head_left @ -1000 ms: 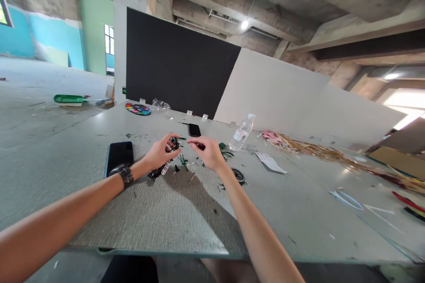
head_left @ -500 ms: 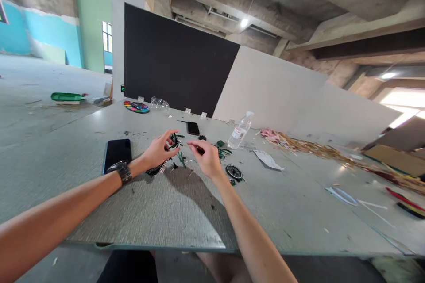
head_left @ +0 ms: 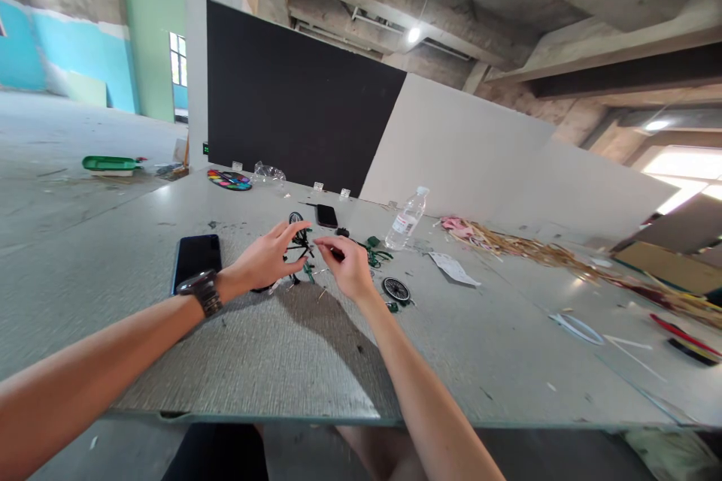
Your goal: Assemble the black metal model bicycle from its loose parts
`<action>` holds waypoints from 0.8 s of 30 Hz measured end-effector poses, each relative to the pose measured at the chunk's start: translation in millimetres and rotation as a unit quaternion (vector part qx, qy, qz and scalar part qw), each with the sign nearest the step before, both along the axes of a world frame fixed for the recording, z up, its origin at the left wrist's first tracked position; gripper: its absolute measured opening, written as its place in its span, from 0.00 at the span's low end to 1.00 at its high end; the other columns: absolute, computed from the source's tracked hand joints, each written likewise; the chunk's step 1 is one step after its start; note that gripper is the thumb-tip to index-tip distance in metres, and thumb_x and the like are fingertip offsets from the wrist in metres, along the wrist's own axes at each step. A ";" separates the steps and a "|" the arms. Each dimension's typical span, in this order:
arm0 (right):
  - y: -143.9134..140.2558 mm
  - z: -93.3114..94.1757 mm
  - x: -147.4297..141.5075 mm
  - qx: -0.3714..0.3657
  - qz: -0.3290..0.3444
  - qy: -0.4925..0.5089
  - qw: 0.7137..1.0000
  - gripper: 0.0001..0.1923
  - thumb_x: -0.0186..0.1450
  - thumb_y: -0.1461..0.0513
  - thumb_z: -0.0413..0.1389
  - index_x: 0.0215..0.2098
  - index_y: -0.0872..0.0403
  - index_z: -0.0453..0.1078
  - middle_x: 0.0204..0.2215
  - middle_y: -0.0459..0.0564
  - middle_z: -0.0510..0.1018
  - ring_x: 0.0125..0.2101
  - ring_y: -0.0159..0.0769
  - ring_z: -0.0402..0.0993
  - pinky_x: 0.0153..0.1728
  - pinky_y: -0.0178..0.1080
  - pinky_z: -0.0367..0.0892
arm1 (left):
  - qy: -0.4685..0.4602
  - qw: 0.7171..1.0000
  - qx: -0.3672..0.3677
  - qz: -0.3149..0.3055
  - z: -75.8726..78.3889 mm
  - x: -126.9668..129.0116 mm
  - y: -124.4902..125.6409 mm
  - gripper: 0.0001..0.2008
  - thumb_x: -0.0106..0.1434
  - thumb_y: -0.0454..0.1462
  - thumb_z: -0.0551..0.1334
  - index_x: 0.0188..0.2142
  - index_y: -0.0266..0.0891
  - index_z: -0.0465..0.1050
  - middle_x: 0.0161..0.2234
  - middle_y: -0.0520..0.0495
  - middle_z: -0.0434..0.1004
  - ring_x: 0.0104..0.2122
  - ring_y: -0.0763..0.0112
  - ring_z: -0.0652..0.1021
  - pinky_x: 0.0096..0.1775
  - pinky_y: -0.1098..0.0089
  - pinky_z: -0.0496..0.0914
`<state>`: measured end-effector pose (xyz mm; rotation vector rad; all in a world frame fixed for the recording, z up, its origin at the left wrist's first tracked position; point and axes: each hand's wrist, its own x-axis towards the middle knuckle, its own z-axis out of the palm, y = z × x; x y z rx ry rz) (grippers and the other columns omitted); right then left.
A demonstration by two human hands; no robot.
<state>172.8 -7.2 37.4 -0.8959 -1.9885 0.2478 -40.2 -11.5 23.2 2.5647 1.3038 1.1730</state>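
One grey counter (head_left: 479,368) spreads across the view, with a black panel (head_left: 293,105) and a pale panel (head_left: 451,146) standing side by side along its far edge. Thin tan strips (head_left: 508,246) lie heaped at the far right. Toward the middle stands a clear bottle (head_left: 403,227); its label carries red and dark print, too small to read. The left hand (head_left: 265,259), a dark watch (head_left: 200,290) on its wrist, has its grip clamped on a black model piece (head_left: 303,238), fingers above and thumb below. The right hand (head_left: 350,270) is just beside it, fingertip and thumb together; I cannot tell whether they pinch anything. A large phone (head_left: 197,254), screen dark, lies near the watch. To the right of the bottle is a white sheet (head_left: 453,269) whose printing is illegible. A colourful palette (head_left: 229,180) rests at the far left, and a smaller phone (head_left: 326,216) lies beyond the hands. The model piece is between the hands, a spoked wheel showing at its top. Smaller still are a loose wheel (head_left: 395,289) and green parts (head_left: 379,255), both right of the right hand.
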 end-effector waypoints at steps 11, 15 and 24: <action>-2.4 4.7 4.2 0.012 0.026 -0.041 0.999 0.11 0.71 0.60 0.54 0.44 0.52 0.79 0.38 0.51 0.83 0.34 0.36 0.77 0.37 0.36 0.71 | 0.188 0.970 0.157 0.016 -2.3 -10.6 9.5 0.29 0.69 0.36 0.57 0.68 0.55 0.56 0.56 0.39 0.66 0.49 0.54 0.73 0.50 0.55 0.69; -1.9 2.0 4.6 0.001 0.036 -0.061 0.997 0.11 0.71 0.60 0.54 0.43 0.51 0.80 0.37 0.50 0.82 0.33 0.35 0.77 0.36 0.36 0.70 | 0.182 0.971 0.156 0.020 -2.9 -10.7 9.9 0.29 0.69 0.37 0.58 0.67 0.54 0.56 0.57 0.38 0.66 0.49 0.54 0.73 0.50 0.55 0.69; -3.9 4.3 1.8 0.019 0.021 -0.025 0.999 0.12 0.71 0.60 0.53 0.44 0.51 0.79 0.37 0.50 0.82 0.34 0.36 0.76 0.37 0.37 0.70 | 0.023 0.999 0.035 0.032 1.0 -4.6 4.6 0.30 0.66 0.43 0.61 0.66 0.49 0.57 0.50 0.42 0.71 0.40 0.62 0.76 0.43 0.61 0.72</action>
